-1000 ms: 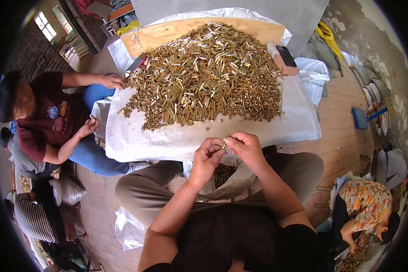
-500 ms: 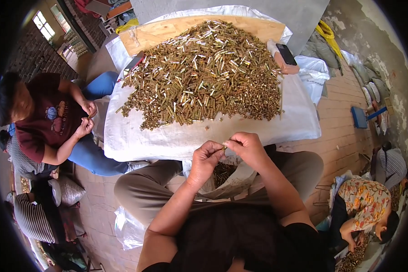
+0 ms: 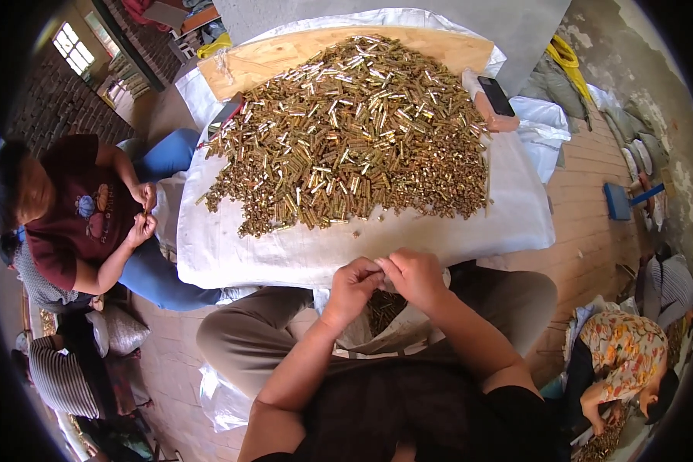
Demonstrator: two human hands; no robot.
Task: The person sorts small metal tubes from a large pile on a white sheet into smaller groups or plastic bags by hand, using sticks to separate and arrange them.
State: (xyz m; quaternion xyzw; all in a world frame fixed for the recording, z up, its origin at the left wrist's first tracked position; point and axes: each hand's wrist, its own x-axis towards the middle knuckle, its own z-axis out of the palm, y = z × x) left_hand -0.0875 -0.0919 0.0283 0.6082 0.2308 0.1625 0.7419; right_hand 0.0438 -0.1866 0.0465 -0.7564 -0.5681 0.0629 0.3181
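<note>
Beyond the near edge of the white-covered table [image 3: 285, 258], my left hand [image 3: 353, 286] and my right hand [image 3: 414, 277] meet at the fingertips. Both are closed in a pinch. Their fingers hide what they grip; half a second ago a small brass-coloured metal piece showed there. A large heap of brass-coloured metal cylinders and short rings [image 3: 346, 131] covers the far part of the table. Below my hands, between my knees, an open pale sack [image 3: 408, 333] holds more metal pieces [image 3: 383, 309].
A wooden board [image 3: 242, 69] backs the heap. At its right a black phone [image 3: 496, 96] lies on a pinkish block [image 3: 488, 114]. A person in a dark red shirt [image 3: 81, 200] sits at the left, hands together. Another in a flowered shirt [image 3: 624, 346] bends over metal pieces at lower right.
My hands have come closer together and turned, so the fingers now cover the small piece. The view has shifted slightly, and the table sits a little lower in it.
</note>
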